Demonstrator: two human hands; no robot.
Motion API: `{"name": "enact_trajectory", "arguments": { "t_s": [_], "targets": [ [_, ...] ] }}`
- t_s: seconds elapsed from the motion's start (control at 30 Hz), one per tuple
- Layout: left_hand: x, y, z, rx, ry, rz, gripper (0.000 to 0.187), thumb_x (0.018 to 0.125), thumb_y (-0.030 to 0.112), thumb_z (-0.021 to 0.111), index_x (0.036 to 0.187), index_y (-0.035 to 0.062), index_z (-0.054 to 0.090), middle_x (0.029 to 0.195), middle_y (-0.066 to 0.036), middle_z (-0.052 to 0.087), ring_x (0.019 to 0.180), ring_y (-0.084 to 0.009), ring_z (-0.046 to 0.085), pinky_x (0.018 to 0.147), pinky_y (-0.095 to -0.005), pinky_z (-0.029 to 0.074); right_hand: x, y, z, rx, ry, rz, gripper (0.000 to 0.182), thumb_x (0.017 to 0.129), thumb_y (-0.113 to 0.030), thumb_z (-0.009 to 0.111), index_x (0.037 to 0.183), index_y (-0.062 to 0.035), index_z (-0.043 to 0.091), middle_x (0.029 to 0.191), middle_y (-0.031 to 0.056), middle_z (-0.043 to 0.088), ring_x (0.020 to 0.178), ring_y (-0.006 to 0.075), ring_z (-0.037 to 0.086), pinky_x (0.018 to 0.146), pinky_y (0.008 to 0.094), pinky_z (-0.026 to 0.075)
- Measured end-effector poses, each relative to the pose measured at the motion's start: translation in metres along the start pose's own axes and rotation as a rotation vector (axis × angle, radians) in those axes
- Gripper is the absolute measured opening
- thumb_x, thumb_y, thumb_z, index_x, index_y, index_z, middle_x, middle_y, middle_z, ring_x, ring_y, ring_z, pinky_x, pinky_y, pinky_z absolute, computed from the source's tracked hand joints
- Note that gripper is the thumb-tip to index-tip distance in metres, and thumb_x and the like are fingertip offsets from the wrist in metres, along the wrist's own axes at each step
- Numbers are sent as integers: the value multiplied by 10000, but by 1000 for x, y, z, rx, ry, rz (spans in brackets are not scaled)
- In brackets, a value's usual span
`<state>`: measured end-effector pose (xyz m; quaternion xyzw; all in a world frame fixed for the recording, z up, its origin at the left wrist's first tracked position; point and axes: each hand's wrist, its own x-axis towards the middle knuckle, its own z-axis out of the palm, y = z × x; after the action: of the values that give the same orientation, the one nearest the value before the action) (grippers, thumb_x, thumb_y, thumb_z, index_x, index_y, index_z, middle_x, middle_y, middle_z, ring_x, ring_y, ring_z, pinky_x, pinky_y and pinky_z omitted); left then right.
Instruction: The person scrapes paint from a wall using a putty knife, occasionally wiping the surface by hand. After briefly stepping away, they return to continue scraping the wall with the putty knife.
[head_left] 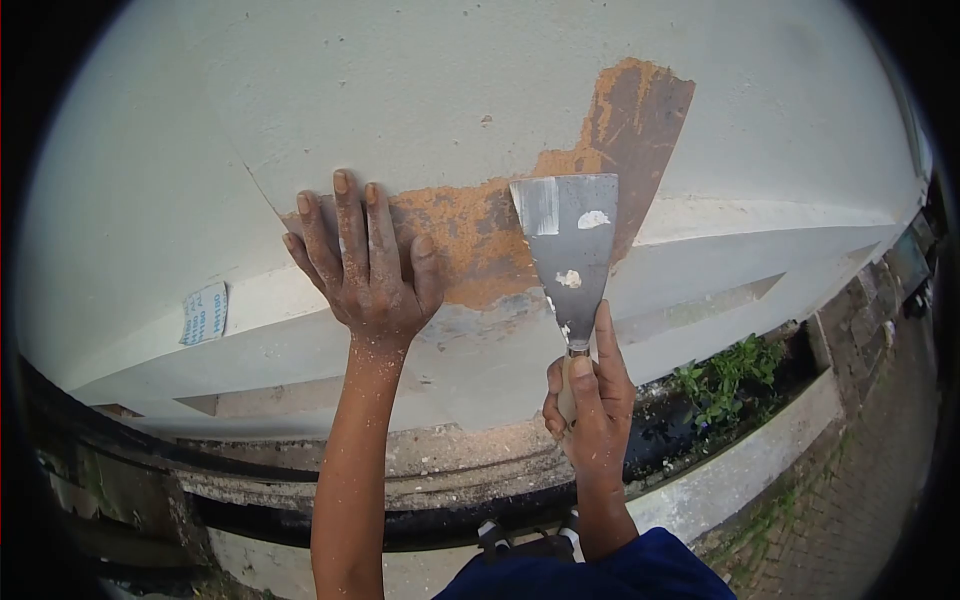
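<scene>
Clothing in dark blue shows at the bottom edge, below the right forearm. Above it the right hand has its fingers wrapped around the handle of a scraper, thumb on the front and index finger stretched up beside the base of the blade. The broad grey blade, smeared with white, points upward over a bare orange-brown patch; whether its edge touches cannot be told. The left hand, dusted with pale specks, lies with fingers spread across the patch's left end. Around the patch runs a pale wall, with a blue-printed label left of that hand. Farther down lie a dark channel with green plants and, beyond, a paved path.
</scene>
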<state>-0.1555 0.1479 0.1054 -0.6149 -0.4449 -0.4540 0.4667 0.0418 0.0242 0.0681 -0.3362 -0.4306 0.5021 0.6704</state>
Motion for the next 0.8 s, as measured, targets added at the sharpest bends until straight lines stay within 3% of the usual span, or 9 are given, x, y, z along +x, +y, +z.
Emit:
{"name": "enact_trajectory", "arguments": {
  "t_s": [0.03,0.13,0.8],
  "targets": [
    [2,-1,0,2,11,27,533,911,318,436,1310,-33,469,1450,-196,381,1415,-374,185,1146,-536,60,-3,2,-2,5,9,0,538,996,-189,454,1467,-31,247,709,15,515,490,19,399,396,177,358],
    [-1,0,3,-19,3,-43,498,881,357,457,1212,9,589,1431,-126,435,1411,-373,195,1158,-520,27,4,1,1,-27,9,-20,532,998,-183,449,1467,-32,247,703,12,516,494,18,406,394,179,359],
    [-2,0,1,-12,3,-20,510,883,363,450,1234,12,570,1440,-131,419,1412,-366,190,1160,-519,39,9,-2,4,35,9,-45,540,997,-177,451,1472,-40,234,694,20,518,454,18,403,384,176,345]
  ]
}}
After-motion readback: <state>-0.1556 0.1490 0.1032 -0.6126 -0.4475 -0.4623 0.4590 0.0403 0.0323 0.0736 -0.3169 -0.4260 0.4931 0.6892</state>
